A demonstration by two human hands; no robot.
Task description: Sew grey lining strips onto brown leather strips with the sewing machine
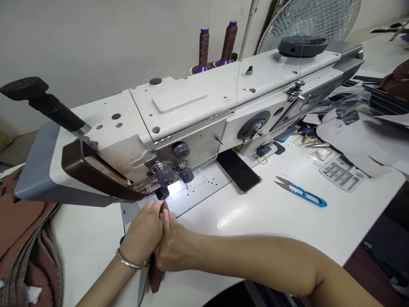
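A narrow reddish-brown strip (155, 277), of leather or cloth, runs between my two hands. Its near end hangs below them, and its far end shows at the fingertips by the needle area. My left hand (145, 232), with a metal bangle on the wrist, pinches the strip's far end from the left. Pressed against it, my right hand (174, 247) has its fingers closed round the strip. Both hands are just in front of a white sewing machine (191, 100), beside its lit needle plate (177, 194). The needle and presser foot are mostly hidden.
A black phone (239, 170) lies beside the machine bed. Blue thread snips (302, 192) and a grey lettered template (341, 174) are to the right. Layered brown pieces (28, 251) are piled at left. Two brown thread cones (203, 49) and a fan (309, 21) stand behind.
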